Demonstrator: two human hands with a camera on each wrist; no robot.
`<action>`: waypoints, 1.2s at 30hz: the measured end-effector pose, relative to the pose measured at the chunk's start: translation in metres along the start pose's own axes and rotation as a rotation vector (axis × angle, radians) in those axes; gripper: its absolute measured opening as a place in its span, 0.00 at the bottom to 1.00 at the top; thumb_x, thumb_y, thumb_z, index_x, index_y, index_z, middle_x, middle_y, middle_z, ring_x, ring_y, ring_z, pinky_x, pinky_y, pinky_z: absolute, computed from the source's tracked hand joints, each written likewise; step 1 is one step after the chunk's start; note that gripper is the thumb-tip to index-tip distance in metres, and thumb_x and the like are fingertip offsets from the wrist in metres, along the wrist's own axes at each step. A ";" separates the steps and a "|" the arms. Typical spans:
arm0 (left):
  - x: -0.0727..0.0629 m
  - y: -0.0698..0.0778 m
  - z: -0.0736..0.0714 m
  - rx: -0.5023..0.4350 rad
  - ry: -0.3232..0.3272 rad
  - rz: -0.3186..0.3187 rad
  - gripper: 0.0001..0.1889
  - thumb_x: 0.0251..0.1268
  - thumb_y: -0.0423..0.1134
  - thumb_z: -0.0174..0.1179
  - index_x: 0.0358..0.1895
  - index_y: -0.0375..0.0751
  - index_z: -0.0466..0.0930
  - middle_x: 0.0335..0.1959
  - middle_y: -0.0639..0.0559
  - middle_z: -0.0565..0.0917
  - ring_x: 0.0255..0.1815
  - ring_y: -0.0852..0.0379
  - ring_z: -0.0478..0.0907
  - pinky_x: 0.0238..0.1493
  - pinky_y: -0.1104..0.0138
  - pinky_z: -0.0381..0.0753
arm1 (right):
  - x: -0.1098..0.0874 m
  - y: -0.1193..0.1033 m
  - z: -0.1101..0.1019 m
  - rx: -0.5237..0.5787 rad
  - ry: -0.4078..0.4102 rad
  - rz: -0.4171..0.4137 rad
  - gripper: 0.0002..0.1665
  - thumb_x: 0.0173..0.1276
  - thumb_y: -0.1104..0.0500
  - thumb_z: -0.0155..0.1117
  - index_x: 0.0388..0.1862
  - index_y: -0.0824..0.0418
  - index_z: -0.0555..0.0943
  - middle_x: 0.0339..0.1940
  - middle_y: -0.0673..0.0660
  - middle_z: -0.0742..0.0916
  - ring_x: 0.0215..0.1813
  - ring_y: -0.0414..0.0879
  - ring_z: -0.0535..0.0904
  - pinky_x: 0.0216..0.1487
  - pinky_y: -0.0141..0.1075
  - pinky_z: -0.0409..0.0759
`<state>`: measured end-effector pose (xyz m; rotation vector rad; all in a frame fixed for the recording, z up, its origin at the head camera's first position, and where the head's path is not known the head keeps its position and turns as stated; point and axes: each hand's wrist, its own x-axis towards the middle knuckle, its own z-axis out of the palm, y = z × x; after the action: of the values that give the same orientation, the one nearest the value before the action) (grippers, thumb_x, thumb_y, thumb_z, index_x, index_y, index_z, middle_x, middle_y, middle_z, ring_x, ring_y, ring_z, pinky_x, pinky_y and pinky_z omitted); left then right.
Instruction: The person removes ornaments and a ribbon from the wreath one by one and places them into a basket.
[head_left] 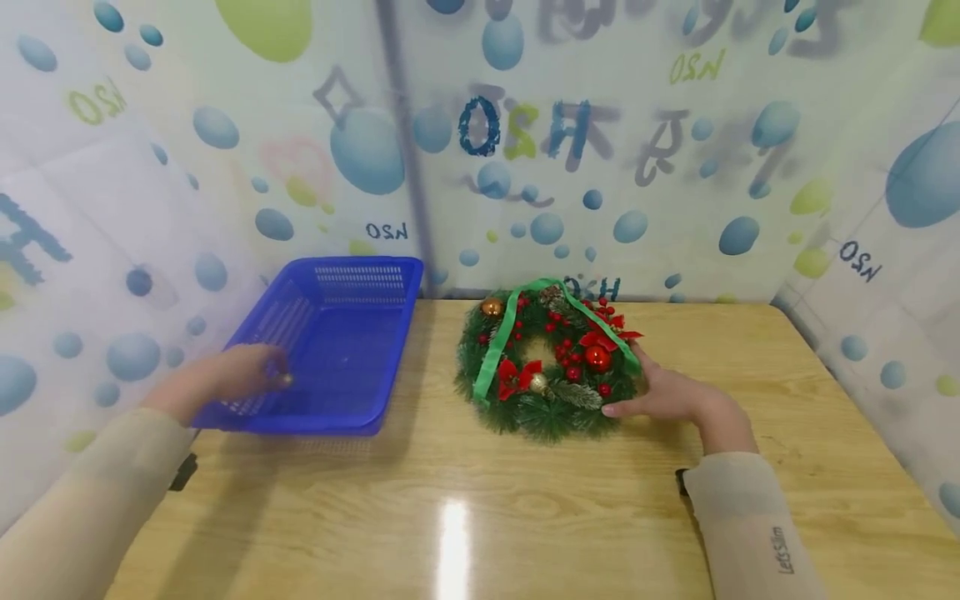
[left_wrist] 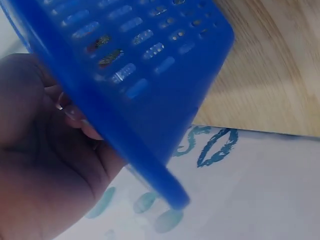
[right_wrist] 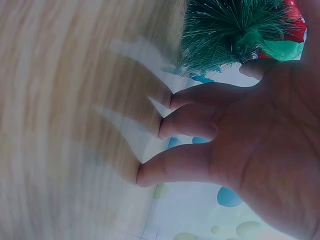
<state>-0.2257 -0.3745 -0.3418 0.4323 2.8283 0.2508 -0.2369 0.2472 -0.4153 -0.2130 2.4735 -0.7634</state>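
A green Christmas wreath [head_left: 551,417] lies on the table, dressed with red flowers, berries, small balls and a green ribbon [head_left: 495,354]. My right hand [head_left: 671,396] rests at its right edge, the thumb against the greenery. In the right wrist view the fingers [right_wrist: 177,162] are spread, tips down on the tabletop. To the left stands a blue plastic basket [head_left: 405,333]. My left hand [head_left: 243,372] reaches in over its near left side, fingers curled, a small gold-coloured thing [head_left: 287,380] at the fingertips. In the left wrist view the basket's rim [left_wrist: 120,135] partly covers those fingers.
The light wooden table [head_left: 525,508] ends at the back against a white wall covering [head_left: 487,233] printed with blue and green drops. Similar covering stands close on the left and right sides. Specks of gold and red show through the basket's slots in the left wrist view.
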 end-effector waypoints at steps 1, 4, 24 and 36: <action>0.000 -0.001 -0.001 -0.003 -0.004 -0.004 0.20 0.73 0.41 0.66 0.56 0.24 0.81 0.48 0.32 0.88 0.51 0.32 0.86 0.56 0.36 0.83 | 0.000 0.001 0.001 0.004 -0.001 -0.002 0.88 0.61 0.23 0.73 0.86 0.57 0.18 0.85 0.81 0.52 0.82 0.82 0.52 0.77 0.74 0.59; -0.002 -0.003 -0.001 -0.023 -0.018 -0.023 0.22 0.74 0.42 0.65 0.57 0.23 0.81 0.49 0.31 0.88 0.51 0.31 0.86 0.56 0.35 0.83 | 0.000 0.000 0.002 0.003 -0.003 -0.009 0.88 0.61 0.23 0.73 0.86 0.57 0.18 0.84 0.81 0.54 0.82 0.82 0.54 0.77 0.74 0.60; 0.015 0.056 -0.032 -0.138 0.080 0.005 0.33 0.77 0.56 0.64 0.71 0.34 0.74 0.65 0.29 0.82 0.65 0.27 0.80 0.64 0.33 0.78 | -0.004 0.001 0.001 0.011 0.002 -0.001 0.88 0.61 0.24 0.73 0.86 0.59 0.19 0.84 0.81 0.54 0.81 0.81 0.57 0.77 0.74 0.60; 0.065 0.203 -0.034 -0.403 -0.004 0.167 0.38 0.75 0.51 0.68 0.83 0.60 0.60 0.28 0.54 0.79 0.32 0.55 0.75 0.37 0.61 0.76 | -0.001 0.002 0.002 -0.020 0.008 0.004 0.87 0.61 0.21 0.71 0.87 0.59 0.21 0.86 0.80 0.52 0.81 0.83 0.56 0.77 0.74 0.60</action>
<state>-0.2413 -0.1672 -0.2825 0.5726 2.6431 0.8314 -0.2349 0.2478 -0.4177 -0.2129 2.4889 -0.7395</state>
